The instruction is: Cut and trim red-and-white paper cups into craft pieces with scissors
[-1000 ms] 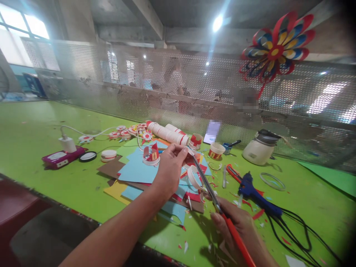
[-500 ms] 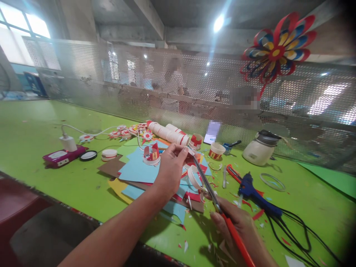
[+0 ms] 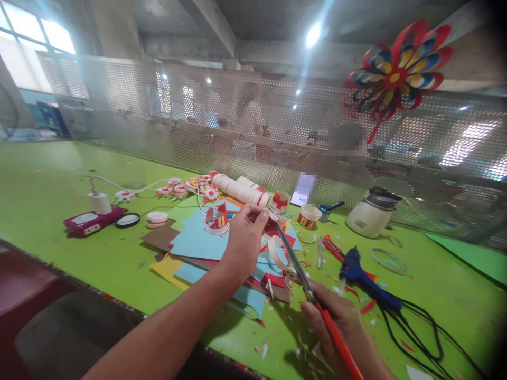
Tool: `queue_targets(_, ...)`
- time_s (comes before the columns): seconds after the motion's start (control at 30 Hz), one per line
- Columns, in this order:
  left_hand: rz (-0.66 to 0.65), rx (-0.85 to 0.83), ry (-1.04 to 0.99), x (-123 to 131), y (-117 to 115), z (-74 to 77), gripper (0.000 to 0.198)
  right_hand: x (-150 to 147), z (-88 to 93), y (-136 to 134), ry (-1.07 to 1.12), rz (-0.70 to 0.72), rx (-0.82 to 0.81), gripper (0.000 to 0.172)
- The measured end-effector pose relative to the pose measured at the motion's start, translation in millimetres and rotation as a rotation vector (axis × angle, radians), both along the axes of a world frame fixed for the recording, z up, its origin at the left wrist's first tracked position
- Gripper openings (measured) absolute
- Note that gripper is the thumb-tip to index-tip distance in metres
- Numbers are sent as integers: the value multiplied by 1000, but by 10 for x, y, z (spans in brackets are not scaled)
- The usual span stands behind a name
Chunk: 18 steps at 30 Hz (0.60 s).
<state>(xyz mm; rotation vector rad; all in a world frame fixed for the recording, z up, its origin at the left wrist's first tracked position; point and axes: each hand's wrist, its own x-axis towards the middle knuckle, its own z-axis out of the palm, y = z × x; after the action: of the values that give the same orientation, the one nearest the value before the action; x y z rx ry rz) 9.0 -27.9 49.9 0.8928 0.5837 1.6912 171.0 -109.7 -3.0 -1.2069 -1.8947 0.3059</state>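
Note:
My left hand (image 3: 246,232) is closed in a pinch on a small white piece of paper (image 3: 272,215), most of it hidden by the fingers. Wrapped round the red handle of a pair of scissors (image 3: 298,266) is my right hand (image 3: 336,311). The long metal blades point up and away, their tips at the white paper. Below the hands lie sheets of light blue paper (image 3: 198,237) and brown paper. A white paper-cup ring (image 3: 278,252) rests beside the blades, and a cut cup piece with red points (image 3: 216,220) sits left of my left hand.
To the right lie a blue glue gun (image 3: 368,279) with a black cord, an orange cutter (image 3: 333,247) and a lidded jar (image 3: 371,214). Stacked paper cups (image 3: 241,191) and a phone (image 3: 303,189) are behind; a purple power bank (image 3: 93,220) is left. Paper scraps litter the green table (image 3: 130,279).
The whole view has shifted very slightly. Both hands keep their holds, with the scissor tips still at the white paper.

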Motion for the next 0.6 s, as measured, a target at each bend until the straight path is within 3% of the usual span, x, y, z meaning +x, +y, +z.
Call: queue_targets(0.6, 19, -2, 5, 6, 12, -18, 12, -21, -21, 0, -23, -35, 21, 40)
